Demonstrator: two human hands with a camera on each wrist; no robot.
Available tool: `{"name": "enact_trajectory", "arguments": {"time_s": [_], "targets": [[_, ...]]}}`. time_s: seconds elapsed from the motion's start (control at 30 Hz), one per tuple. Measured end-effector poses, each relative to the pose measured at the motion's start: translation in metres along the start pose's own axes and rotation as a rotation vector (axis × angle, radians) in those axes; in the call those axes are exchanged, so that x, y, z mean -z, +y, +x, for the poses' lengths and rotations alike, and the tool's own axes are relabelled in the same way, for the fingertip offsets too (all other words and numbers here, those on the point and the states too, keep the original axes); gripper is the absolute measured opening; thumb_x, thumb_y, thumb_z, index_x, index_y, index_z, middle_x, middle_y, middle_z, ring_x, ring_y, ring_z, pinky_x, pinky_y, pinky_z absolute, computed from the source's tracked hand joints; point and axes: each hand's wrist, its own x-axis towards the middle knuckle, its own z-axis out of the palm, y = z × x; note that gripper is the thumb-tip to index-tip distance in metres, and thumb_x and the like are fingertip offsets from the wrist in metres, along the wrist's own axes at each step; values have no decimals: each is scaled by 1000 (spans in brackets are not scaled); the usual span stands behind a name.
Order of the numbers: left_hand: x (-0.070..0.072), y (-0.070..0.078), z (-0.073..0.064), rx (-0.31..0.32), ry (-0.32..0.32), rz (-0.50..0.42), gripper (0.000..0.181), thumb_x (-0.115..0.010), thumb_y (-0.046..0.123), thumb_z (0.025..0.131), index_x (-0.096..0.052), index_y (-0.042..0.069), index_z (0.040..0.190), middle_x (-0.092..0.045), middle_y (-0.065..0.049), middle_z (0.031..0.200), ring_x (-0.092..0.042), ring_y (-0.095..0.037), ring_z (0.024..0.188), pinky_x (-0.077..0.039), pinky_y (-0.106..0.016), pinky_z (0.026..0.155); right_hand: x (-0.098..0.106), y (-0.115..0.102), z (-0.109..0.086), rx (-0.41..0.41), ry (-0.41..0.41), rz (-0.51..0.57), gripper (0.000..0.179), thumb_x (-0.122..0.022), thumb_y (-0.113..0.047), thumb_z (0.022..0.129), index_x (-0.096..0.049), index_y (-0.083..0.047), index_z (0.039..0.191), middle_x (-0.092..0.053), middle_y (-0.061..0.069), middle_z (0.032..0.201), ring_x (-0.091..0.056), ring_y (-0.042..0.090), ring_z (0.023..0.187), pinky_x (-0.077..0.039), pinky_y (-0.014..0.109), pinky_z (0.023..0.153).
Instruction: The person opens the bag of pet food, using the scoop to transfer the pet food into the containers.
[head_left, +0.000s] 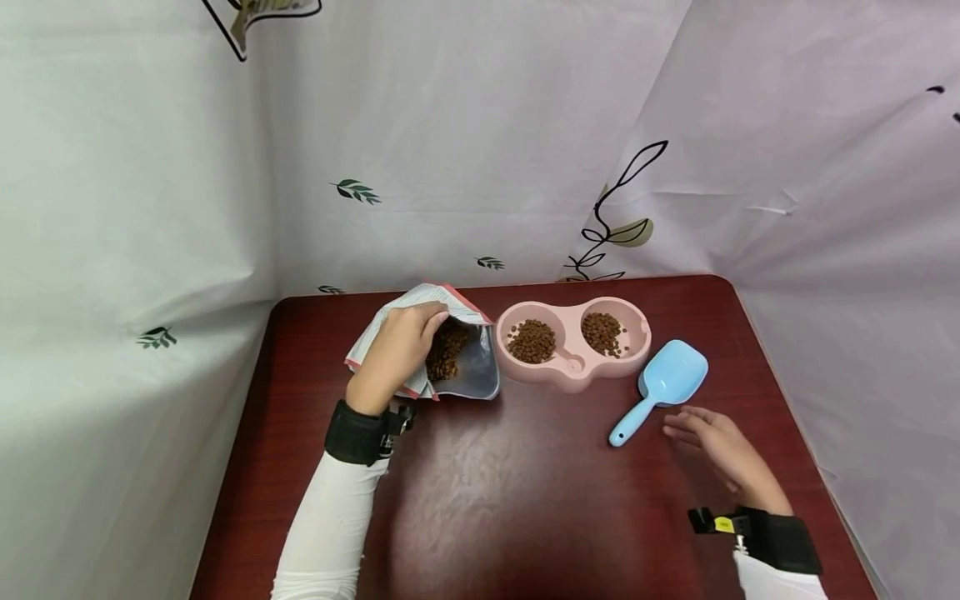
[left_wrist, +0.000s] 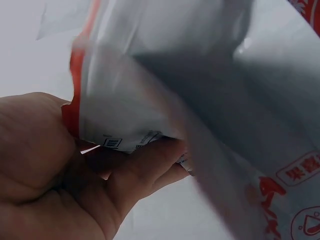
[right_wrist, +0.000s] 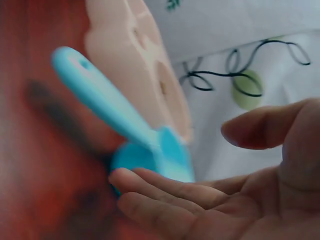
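My left hand (head_left: 405,346) grips the upper edge of a white and red pet food bag (head_left: 372,343). Brown kibble (head_left: 444,352) shows inside the bag's open silver mouth. In the left wrist view the fingers (left_wrist: 145,162) and thumb pinch the folded edge of the bag (left_wrist: 125,100). A light blue scoop (head_left: 675,372) lies on the table at the right, its handle towards the front. Beside it is my right hand (head_left: 720,446), fingers extended and holding nothing; the right wrist view shows the palm and the scoop (right_wrist: 105,100) past the fingertips.
A pink double pet bowl (head_left: 570,382) stands between bag and scoop, with kibble in both wells. The dark red table (head_left: 510,508) meets a pale patterned cloth (head_left: 450,150) behind and at the sides.
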Motion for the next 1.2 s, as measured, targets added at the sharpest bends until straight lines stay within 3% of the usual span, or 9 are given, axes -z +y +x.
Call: {"name": "enact_trajectory", "arguments": {"time_s": [0.13,0.27,0.37,0.53,0.63,0.8,0.93,1.07,1.2], "targets": [[3,0,-3,-11,10,19,30,-56,19,108,-73,3,127,-74,-15,125,-69,-31,119,-56,-48,99,16,-18,-6,61,44,-176,64,-33,-27,114,-23,23,151,-50,39,145,-65,40,125,-57,44,98],[5,1,-7,-23,12,42,28,-56,20,108,-74,5,123,-76,-14,119,-71,-29,112,-57,-48,95,28,-36,-6,132,45,-260,64,-33,-30,114,-25,21,153,-53,37,144,-69,10,115,-57,22,88],[6,4,-9,-28,1,50,28,-57,21,108,-74,5,122,-76,-13,118,-72,-29,112,-57,-47,96,32,-48,-4,184,43,-284,63,-35,-32,114,-28,17,154,-55,34,144,-58,-15,107,-48,8,83],[11,9,-16,-19,-14,54,27,-57,22,108,-75,7,122,-76,-11,118,-72,-26,110,-58,-45,90,30,-68,0,279,75,-331,61,-40,-36,113,-34,9,155,-59,28,143,-48,-27,105,-44,5,83],[14,12,-19,-15,-23,51,22,-56,23,108,-74,10,108,-73,-7,95,-69,-21,89,-53,-40,75,21,-79,3,375,133,-338,55,-45,-30,112,-39,6,153,-60,28,142,-47,-29,106,-40,2,84],[19,16,-23,-19,-23,36,24,-59,22,107,-76,8,116,-76,-8,107,-73,-23,101,-59,-44,86,-1,-97,7,553,196,-319,44,-55,-19,108,-50,-3,149,-61,23,143,-51,-20,117,-39,0,91],[23,20,-26,-26,-40,31,30,-61,22,106,-73,5,128,-75,-12,124,-71,-27,117,-57,-48,96,-23,-113,16,704,167,-359,51,-63,-7,102,-50,-8,151,-61,18,144,-55,-7,126,-42,3,95],[24,22,-28,-49,-42,24,30,-62,22,105,-74,5,126,-76,-12,121,-72,-27,114,-58,-47,94,-56,-132,29,832,114,-421,66,-69,1,95,-47,-12,155,-55,12,152,-65,9,113,-54,18,85],[21,21,-28,-64,-40,7,28,-63,22,104,-75,5,124,-76,-12,120,-73,-26,110,-59,-46,91,-95,-149,43,945,14,-513,74,-75,-3,92,-42,-8,158,-46,12,160,-58,25,133,-55,42,100]]}}
